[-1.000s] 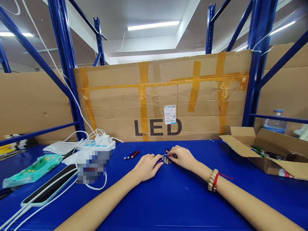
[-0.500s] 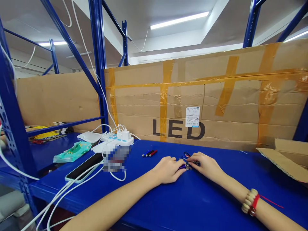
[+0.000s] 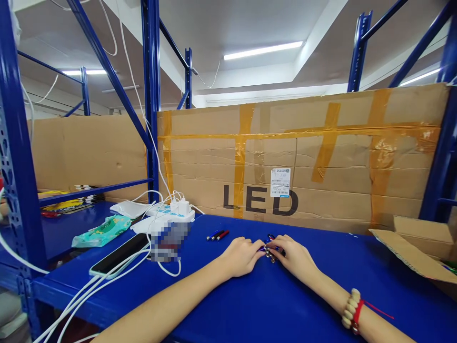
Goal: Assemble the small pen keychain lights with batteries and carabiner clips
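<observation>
My left hand [image 3: 240,258] is closed on a small purple metal tube [image 3: 262,248], of which only a short end shows. My right hand [image 3: 295,256] meets it from the right, thumb and fingers pinched at the tube's end. What those fingertips hold is too small to make out. Shiny little metal clasps [image 3: 272,259] hang or lie just below the fingertips. Behind the right fingers, more small dark tubes [image 3: 271,237] lie partly hidden. Farther left, blue, black and red tubes [image 3: 217,235] rest side by side on the blue tabletop [image 3: 250,305].
On the left are a phone [image 3: 119,255], white cables [image 3: 76,300], a power strip [image 3: 183,213] and a green packet [image 3: 103,231]. A large cardboard sheet [image 3: 200,166] stands at the back. An open carton [image 3: 410,247] sits at right, beside a blue rack post [image 3: 437,176].
The view has shifted, so everything sits a little lower and farther left. My right fingertips have closed in on the tube's end beside my left hand.
</observation>
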A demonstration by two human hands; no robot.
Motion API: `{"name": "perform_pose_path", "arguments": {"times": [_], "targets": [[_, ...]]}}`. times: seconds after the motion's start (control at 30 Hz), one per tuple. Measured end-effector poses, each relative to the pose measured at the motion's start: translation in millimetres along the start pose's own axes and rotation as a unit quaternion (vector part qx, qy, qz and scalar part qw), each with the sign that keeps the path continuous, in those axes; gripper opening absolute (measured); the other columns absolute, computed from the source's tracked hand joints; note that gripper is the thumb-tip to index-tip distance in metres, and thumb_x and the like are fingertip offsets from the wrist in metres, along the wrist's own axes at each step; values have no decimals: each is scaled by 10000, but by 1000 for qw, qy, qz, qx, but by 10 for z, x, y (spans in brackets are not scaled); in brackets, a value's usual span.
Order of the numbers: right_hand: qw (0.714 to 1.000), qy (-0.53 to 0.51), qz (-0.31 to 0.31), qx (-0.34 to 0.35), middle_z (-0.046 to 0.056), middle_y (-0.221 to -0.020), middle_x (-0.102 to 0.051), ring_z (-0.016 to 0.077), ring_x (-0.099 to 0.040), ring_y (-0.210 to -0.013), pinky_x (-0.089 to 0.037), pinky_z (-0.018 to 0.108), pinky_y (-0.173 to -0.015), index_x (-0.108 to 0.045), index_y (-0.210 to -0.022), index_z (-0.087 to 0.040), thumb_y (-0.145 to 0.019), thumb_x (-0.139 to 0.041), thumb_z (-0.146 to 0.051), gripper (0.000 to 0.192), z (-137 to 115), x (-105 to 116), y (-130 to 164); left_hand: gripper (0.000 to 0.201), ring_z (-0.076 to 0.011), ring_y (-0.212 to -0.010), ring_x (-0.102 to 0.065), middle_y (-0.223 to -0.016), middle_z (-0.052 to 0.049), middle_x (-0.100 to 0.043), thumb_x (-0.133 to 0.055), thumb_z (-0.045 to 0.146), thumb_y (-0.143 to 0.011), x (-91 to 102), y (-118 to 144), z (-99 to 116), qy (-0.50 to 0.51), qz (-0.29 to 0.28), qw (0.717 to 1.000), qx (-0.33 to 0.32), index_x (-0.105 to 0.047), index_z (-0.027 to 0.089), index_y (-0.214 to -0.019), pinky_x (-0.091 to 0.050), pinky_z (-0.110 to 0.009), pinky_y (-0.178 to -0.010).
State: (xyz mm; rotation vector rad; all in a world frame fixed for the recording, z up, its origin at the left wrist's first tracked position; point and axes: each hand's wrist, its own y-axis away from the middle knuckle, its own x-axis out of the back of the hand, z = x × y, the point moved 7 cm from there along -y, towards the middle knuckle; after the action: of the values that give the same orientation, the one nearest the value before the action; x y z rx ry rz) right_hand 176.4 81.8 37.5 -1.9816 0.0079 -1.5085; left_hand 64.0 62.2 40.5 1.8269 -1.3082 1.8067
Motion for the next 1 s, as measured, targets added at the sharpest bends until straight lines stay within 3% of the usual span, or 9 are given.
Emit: {"name": "perform_pose_path", "arguments": {"times": [0.33,0.6,1.0], "targets": [[983,-112,139,27,25,-908,-647,177,-597,-871,-493,286,-744,-636,-932,-245,-872,-449,-220,198,-158,227,42,208,-237,-795,-641,-858,-78,-669,-361,320,-929,-21,13,-76,21,24,999,22,-488,172,-1000,-479,-335,-715],[977,-110,156,91,46,-883,-620,171,-593,-814,-490,272,-689,-631,-953,-225,-895,-409,-222,229,-375,287,84,261,-238,-790,-638,-882,-98,-676,-377,319,-920,-31,1,-91,1,5,1000,29,-486,134,-1068,-483,-338,-713],[981,-113,137,81,45,-942,-626,142,-612,-766,-499,237,-663,-605,-1039,-231,-910,-409,-273,238,-373,267,91,275,-240,-762,-631,-841,-97,-662,-252,287,-950,-80,-7,-120,20,38,999,13,-496,161,-970,-473,-350,-708]]}}
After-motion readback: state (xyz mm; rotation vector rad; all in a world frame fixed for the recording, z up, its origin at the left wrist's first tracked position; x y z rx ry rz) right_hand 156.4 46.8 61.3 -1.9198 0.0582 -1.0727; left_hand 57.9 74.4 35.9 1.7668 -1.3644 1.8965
